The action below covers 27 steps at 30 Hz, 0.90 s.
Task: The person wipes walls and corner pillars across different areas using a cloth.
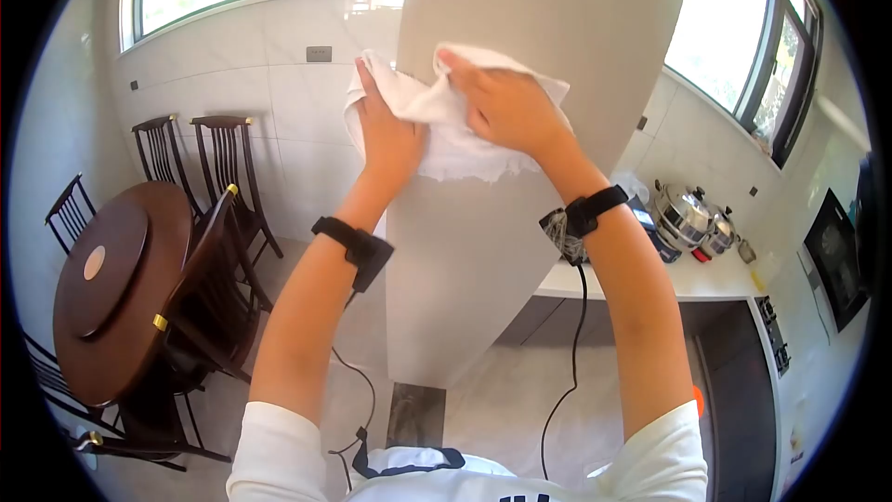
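A white cloth is spread against a tall, flat beige panel straight ahead of me. My left hand holds the cloth's left part near the panel's left edge, its fingers pointing up and partly covered by fabric. Higher and to the right, my right hand grips a bunched fold of the same cloth, with the fingers curled into it. The lower border of the cloth looks frayed and hangs loosely. Black straps with small devices and cables sit on both wrists.
On the left stands a round dark wooden table with several chairs. A white counter on the right carries steel pots. Past it are a stove and an open window. Cables hang from my wrists.
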Available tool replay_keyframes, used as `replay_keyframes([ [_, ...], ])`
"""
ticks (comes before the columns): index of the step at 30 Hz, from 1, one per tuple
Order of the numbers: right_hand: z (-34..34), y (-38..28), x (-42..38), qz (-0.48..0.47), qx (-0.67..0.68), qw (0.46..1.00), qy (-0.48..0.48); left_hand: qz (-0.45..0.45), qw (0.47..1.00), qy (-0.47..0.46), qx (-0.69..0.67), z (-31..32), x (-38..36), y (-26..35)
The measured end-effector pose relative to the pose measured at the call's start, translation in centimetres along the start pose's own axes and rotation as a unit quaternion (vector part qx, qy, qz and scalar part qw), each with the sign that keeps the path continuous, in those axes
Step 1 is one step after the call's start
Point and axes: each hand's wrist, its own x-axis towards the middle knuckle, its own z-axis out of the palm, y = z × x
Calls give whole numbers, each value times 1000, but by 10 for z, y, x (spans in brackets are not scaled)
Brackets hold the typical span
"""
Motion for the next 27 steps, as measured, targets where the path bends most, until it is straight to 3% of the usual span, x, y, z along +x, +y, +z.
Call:
replay_keyframes([
  [2,-2,7,34,10,-20,1000,22,-16,999,41,-20,15,22,-15],
  [5,4,15,80,-27,-66,990,123,-246,962,3,-119,6,37,3],
  [8,21,19,92,-20,-104,984,146,-222,962,55,-147,12,34,1],
  [12,19,9,88,18,-94,990,107,-287,947,61,-127,9,15,4],
  [15,18,6,89,-20,-115,985,127,-317,940,44,-115,10,-5,-2],
  [27,32,1,91,-37,-105,985,129,-249,967,39,-38,9,-35,-15],
])
